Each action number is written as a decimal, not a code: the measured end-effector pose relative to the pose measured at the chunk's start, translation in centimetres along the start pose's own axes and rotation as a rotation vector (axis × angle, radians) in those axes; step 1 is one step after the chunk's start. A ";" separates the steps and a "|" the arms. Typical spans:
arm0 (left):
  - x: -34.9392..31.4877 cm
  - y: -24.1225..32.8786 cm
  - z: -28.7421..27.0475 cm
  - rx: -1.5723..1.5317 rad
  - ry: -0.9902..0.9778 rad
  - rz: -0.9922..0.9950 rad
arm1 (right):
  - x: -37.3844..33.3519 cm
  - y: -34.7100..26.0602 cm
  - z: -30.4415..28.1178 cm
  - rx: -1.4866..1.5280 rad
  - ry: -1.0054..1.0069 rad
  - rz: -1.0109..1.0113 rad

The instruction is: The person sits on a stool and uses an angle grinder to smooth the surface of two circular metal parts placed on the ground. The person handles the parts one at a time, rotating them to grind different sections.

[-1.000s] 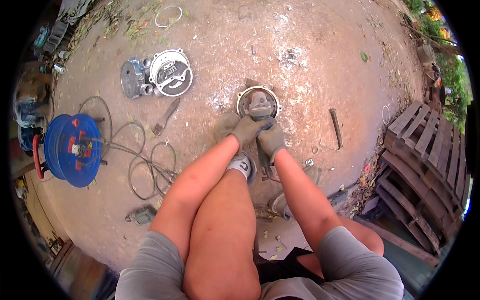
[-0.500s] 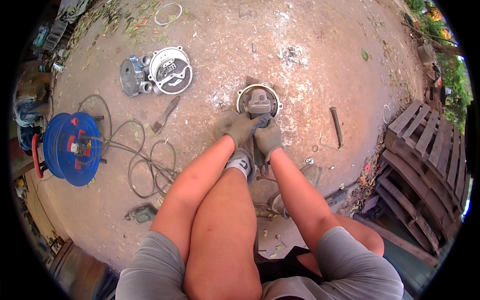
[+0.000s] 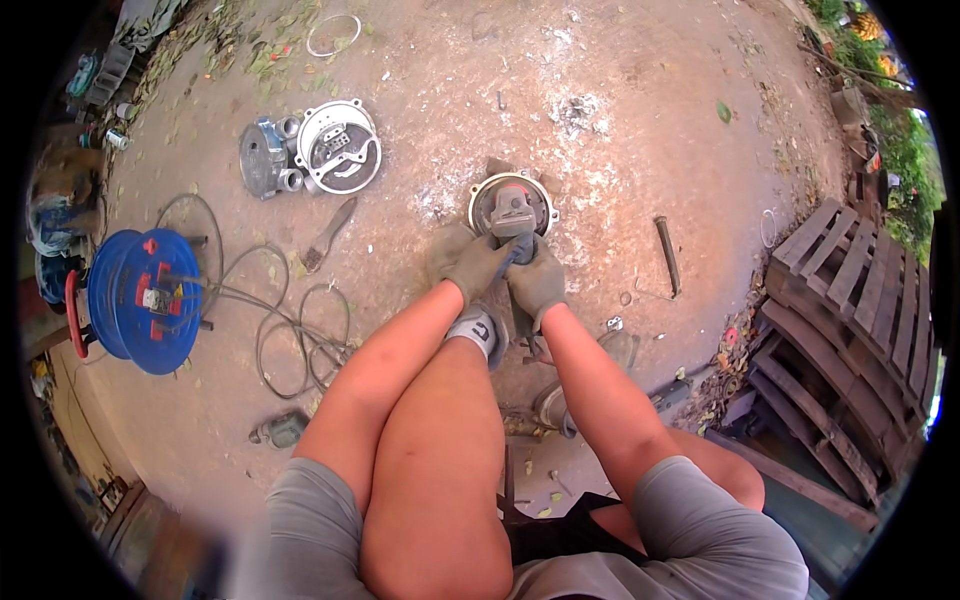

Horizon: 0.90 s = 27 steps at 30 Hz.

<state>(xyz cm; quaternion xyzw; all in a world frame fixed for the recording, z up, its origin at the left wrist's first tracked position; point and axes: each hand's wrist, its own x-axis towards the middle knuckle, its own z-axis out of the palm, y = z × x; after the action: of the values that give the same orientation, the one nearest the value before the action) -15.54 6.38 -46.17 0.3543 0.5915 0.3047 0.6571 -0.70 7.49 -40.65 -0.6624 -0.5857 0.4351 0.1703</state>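
Both my hands wear grey-green work gloves and are closed around an angle grinder (image 3: pixel 513 212). My left hand (image 3: pixel 478 268) wraps its body from the left, just behind the head. My right hand (image 3: pixel 537 275) grips it from the right, close against the left. The grinder's head lies over a round metal housing cover (image 3: pixel 553 193) with a pale rim and small lugs, which rests on the ground. A reddish patch shows at the head's far side. The head hides much of the cover's inside, and the contact point cannot be made out. My shoe and grey sock (image 3: pixel 474 332) are beside the cover.
Left of me are a blue cable reel (image 3: pixel 130 300) with loose cable, a brush (image 3: pixel 332 235) and a green power tool (image 3: pixel 282 430). Metal housing parts (image 3: pixel 340 150) lie farther off. To the right are a dark metal bar (image 3: pixel 668 257) and stacked wooden pallets (image 3: pixel 850 290).
The grinder's head has come slightly toward me over the cover, and a reddish patch now shows beyond it. Both hands keep their hold. The whole view has shifted a little.
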 end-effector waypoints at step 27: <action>-0.1 -1.5 1.1 0.043 -0.014 0.168 | 0.4 2.3 -1.0 -0.003 -0.053 -0.105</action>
<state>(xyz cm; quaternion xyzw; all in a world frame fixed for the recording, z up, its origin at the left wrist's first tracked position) -14.52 5.31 -47.28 0.4186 0.5616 0.3437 0.6255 1.47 7.55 -41.88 -0.6192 -0.6246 0.4421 0.1764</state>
